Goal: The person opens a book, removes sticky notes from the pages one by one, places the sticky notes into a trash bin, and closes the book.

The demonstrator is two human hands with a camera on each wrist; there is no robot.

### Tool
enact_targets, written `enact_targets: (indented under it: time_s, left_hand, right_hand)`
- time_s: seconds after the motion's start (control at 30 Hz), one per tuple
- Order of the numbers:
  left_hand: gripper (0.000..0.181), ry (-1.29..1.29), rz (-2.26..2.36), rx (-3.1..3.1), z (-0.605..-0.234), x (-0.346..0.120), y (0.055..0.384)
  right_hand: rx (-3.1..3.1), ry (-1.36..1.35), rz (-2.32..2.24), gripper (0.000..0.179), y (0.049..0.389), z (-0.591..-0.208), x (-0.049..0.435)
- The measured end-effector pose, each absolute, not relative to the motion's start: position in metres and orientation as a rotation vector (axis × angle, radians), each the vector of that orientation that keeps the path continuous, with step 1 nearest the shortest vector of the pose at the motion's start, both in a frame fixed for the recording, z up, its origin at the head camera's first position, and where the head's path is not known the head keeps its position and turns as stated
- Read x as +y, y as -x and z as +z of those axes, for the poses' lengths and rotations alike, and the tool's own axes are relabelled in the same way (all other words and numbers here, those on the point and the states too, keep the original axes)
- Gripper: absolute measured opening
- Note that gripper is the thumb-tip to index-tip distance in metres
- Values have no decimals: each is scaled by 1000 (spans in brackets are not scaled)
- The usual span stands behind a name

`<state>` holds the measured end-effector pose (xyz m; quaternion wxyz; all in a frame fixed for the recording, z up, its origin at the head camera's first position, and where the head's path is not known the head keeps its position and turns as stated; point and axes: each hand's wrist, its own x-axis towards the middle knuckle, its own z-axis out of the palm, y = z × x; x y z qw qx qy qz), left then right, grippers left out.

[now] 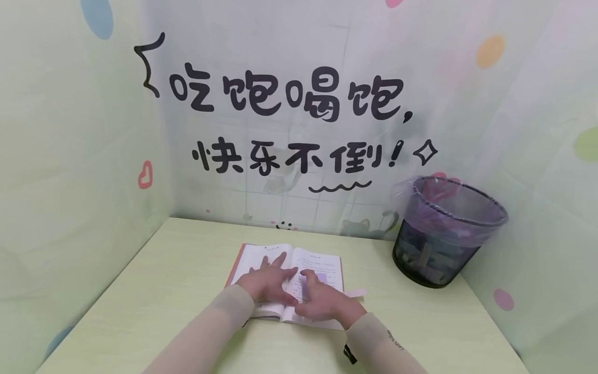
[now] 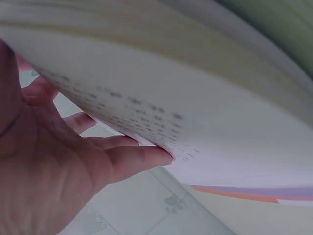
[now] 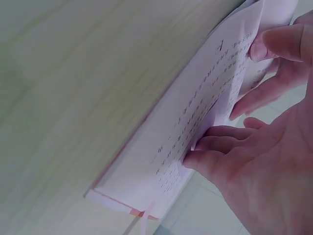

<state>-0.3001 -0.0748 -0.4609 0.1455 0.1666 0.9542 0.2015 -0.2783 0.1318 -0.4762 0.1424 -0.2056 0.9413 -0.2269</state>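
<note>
An open book (image 1: 254,254) with printed pages and an orange cover edge lies on the table. My left hand (image 1: 265,283) rests on the left page with its fingers spread; in the left wrist view the fingertips (image 2: 164,155) touch the paper. My right hand (image 1: 322,301) lies over the right page, its fingertips (image 3: 193,160) against the paper beside a purple patch (image 3: 210,117). Whether that patch is printed or a separate slip I cannot tell. The two thumbs come close together near the spine. Part of the text is hidden under both hands.
A pale strip (image 1: 356,293), perhaps a ribbon, sticks out past the book's right edge. A dark waste bin (image 1: 430,249) with a purple liner stands at the table's back right. Printed curtains (image 1: 289,52) enclose the light wooden table (image 1: 135,296) on three sides.
</note>
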Motion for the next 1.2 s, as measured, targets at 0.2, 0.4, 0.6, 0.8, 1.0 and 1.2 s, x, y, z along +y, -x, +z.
enact_targets:
  time_s: [0.2,0.4,0.6,0.8,1.0,1.2]
  left_hand:
    - [90,-510,566,2780,-463,-69,302]
    - [91,-501,532,2795,-465,-65,301]
    - [92,-460,544,2785,-464,-64,301]
    - [91,-451,544,2777,-465,-65,300]
    - [91,-460,554,2776,-465,-65,300]
    - [91,-456,553,2777,-465,-65,299]
  right_hand:
    - [2735,609,-645,88,281,-474,134]
    - [2877,630,-544,53,294,-475,144]
    - [3083,378,-429,42,309,-472,161]
    - [2989,303,-367,67,314,-479,169]
    - [2940,338,-376,83,312,-490,170]
    - [2968,418,-349,80,308,-492,167]
